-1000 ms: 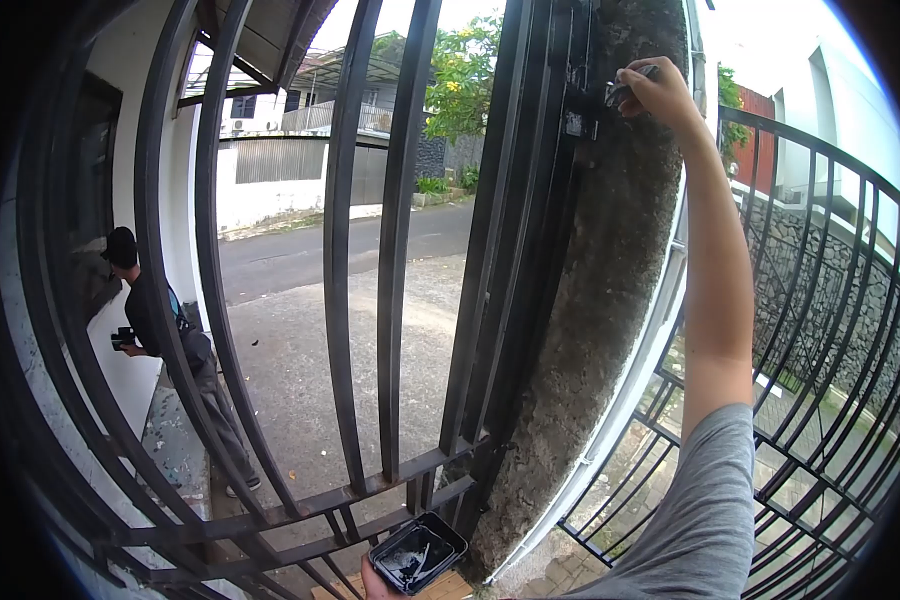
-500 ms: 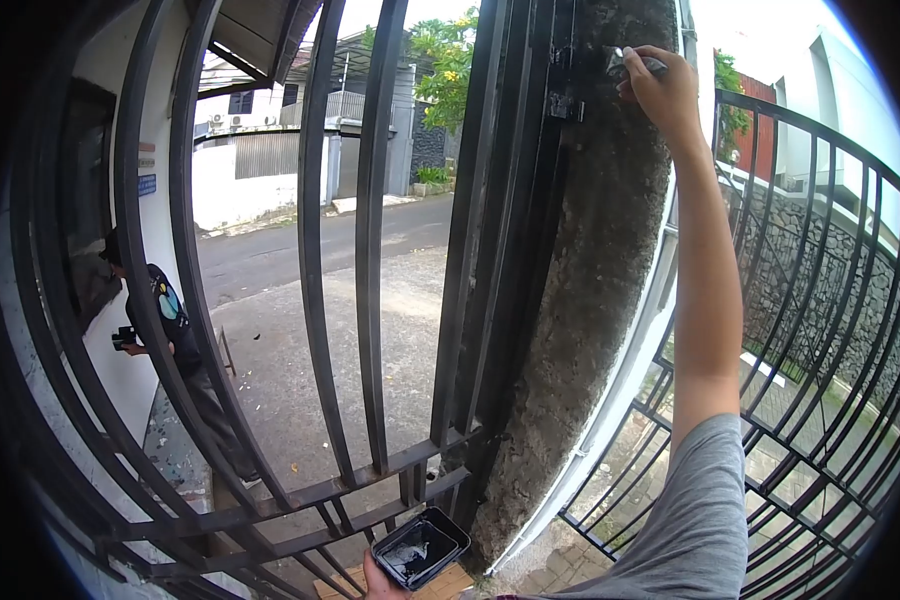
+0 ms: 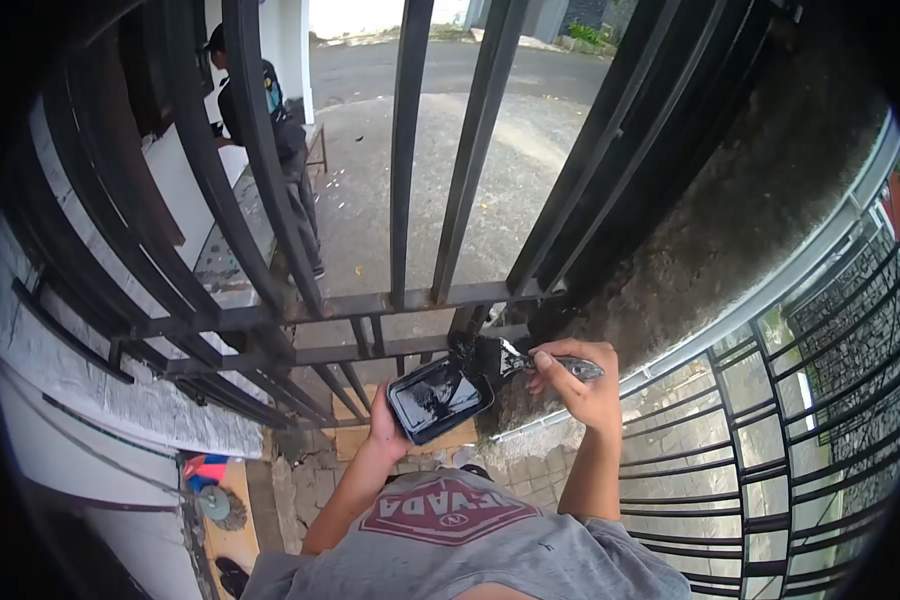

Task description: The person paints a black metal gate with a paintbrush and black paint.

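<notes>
My left hand (image 3: pixel 384 428) grips the left side of a shallow black plastic tray (image 3: pixel 456 423), its thumb along the edge. Glossy black paint (image 3: pixel 432 392) coats the inside of the tray. In my right hand (image 3: pixel 582 388) is a paintbrush (image 3: pixel 578 367), held by its handle with the dark bristles pointing left. The bristles are over the tray's upper right rim. Just beyond both hands stands a black metal gate (image 3: pixel 390 303) with upright bars and two cross rails.
A rough concrete pillar (image 3: pixel 740 220) rises right of the gate. A second barred fence (image 3: pixel 765 470) runs along the right. Cardboard (image 3: pixel 450 440) lies on the paving below the tray. Behind the bars at left stands a person (image 3: pixel 280 130) in dark clothes. A brush head (image 3: pixel 222 508) lies lower left.
The view has tilted down. My right hand has come down from high on the pillar to beside the tray, bringing the brush over its rim. My left hand still holds the tray.
</notes>
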Demonstrator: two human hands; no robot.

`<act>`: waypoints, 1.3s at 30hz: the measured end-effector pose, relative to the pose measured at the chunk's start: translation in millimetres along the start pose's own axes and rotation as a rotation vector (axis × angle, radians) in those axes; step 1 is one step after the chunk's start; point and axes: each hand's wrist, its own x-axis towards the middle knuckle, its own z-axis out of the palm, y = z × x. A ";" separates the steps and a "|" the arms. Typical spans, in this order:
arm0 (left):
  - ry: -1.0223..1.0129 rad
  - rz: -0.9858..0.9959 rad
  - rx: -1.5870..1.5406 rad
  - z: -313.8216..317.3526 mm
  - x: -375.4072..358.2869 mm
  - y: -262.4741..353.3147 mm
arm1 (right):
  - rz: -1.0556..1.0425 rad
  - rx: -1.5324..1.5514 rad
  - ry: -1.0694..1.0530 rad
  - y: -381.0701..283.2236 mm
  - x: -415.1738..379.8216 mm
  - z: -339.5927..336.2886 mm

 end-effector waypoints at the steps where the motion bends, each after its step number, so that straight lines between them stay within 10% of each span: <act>1: 0.015 0.025 -0.004 -2.1 -1.1 2.0 | 0.136 0.106 0.028 24.9 -12.5 8.9; 13: 0.003 0.399 -0.120 1.0 -39.1 -11.2 | 0.296 0.281 -0.167 107.4 -77.5 62.4; 26: 0.256 0.583 -0.147 -13.0 -78.5 -35.0 | -0.139 0.002 -0.652 115.2 -80.6 110.3; 39: 0.192 0.469 0.067 -36.0 -132.0 -45.1 | 0.200 -0.177 -0.549 98.2 -139.5 135.3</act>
